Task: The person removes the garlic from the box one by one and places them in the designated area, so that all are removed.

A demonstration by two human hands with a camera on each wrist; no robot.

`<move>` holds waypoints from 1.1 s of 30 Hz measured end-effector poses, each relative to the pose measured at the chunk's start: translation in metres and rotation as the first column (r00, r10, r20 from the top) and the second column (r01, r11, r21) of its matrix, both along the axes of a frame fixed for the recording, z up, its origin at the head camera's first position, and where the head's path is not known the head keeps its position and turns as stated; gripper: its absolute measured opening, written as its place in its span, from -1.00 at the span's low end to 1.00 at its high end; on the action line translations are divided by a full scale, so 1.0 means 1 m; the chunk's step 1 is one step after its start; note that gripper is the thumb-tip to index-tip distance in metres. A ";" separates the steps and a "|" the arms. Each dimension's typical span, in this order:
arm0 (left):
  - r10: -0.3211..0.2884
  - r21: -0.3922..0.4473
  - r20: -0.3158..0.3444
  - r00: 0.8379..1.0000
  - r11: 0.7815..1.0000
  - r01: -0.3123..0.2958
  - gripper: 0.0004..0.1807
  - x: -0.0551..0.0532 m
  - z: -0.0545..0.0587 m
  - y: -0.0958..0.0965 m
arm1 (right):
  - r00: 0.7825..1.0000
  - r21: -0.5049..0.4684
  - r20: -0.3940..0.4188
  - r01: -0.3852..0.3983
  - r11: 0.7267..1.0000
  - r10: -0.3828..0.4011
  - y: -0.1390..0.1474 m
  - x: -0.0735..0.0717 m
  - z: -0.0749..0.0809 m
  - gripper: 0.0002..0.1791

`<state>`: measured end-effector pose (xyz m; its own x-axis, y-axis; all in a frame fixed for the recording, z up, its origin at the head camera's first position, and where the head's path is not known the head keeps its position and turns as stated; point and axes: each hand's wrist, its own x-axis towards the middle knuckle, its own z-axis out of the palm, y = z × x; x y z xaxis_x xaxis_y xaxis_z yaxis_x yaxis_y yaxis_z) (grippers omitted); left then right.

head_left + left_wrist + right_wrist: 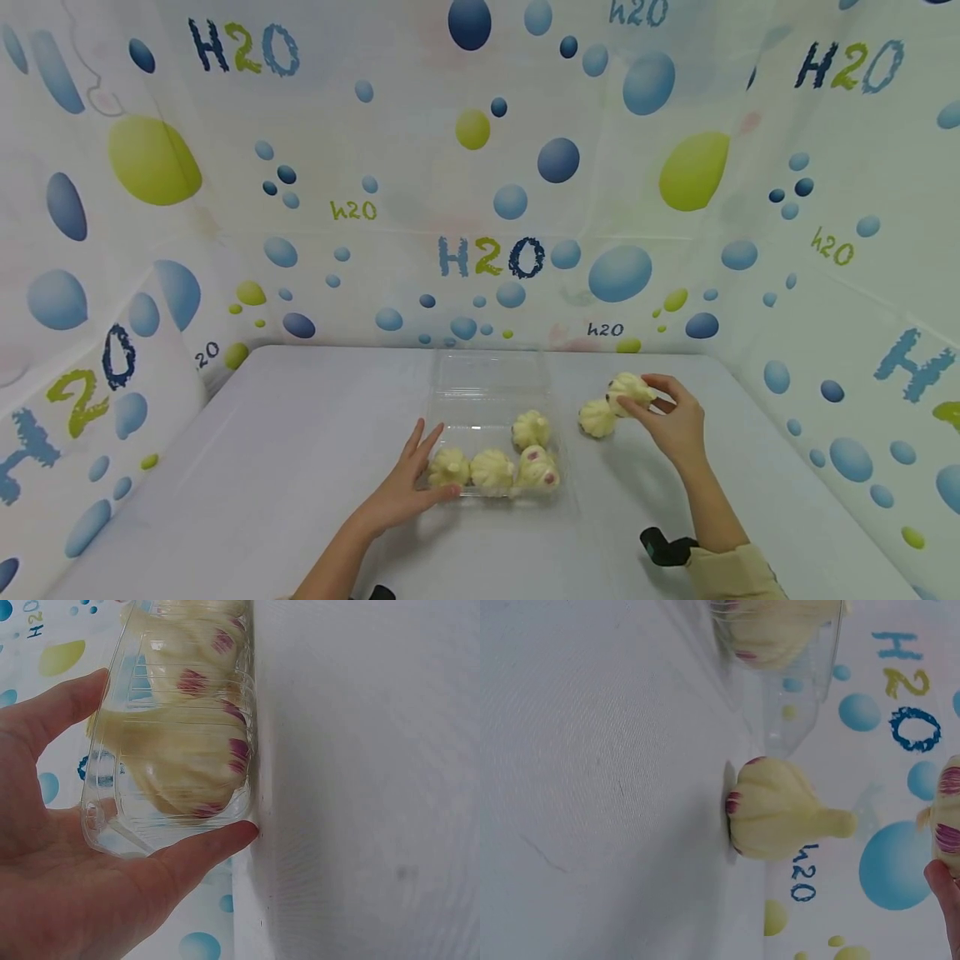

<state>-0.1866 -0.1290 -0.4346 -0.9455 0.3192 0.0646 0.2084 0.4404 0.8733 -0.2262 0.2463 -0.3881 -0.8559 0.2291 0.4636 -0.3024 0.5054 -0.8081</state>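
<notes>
My right hand (675, 421) pinches a garlic bulb (628, 392) between thumb and fingers, raised over the white table. Just below it, another garlic bulb (597, 418) sits on the table; in the right wrist view this bulb (772, 810) stands upright on its base, stem up. At the middle is a clear plastic container (472, 437) with several garlic bulbs (492, 469) inside, cream with purple marks. My left hand (411, 487) spans its front left corner, fingers straight and spread along the side, thumb (210, 851) along the front wall.
The container's clear hinged lid (491, 375) lies folded back toward the far edge of the white table (300, 450). Behind and at the sides hangs a white curtain (420, 167) printed with blue and green drops.
</notes>
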 end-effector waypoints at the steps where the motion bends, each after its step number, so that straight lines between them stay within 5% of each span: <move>1: 0.001 0.000 0.001 1.000 1.000 -0.001 -0.04 0.000 0.000 0.000 | 1.000 -0.008 -0.009 0.001 1.000 -0.002 0.000 0.000 -0.001 -0.46; 33: -0.004 0.001 0.018 1.000 1.000 0.004 -0.04 0.003 0.002 0.000 | 0.989 0.047 0.137 0.048 0.998 -0.054 0.026 -0.011 -0.016 -0.43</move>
<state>-0.1833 -0.1292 -0.4327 -0.9454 0.3225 0.0476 0.1938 0.4388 0.8774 -0.2372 0.2728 -0.4040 -0.9001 0.2558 0.3526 -0.1630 0.5529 -0.8171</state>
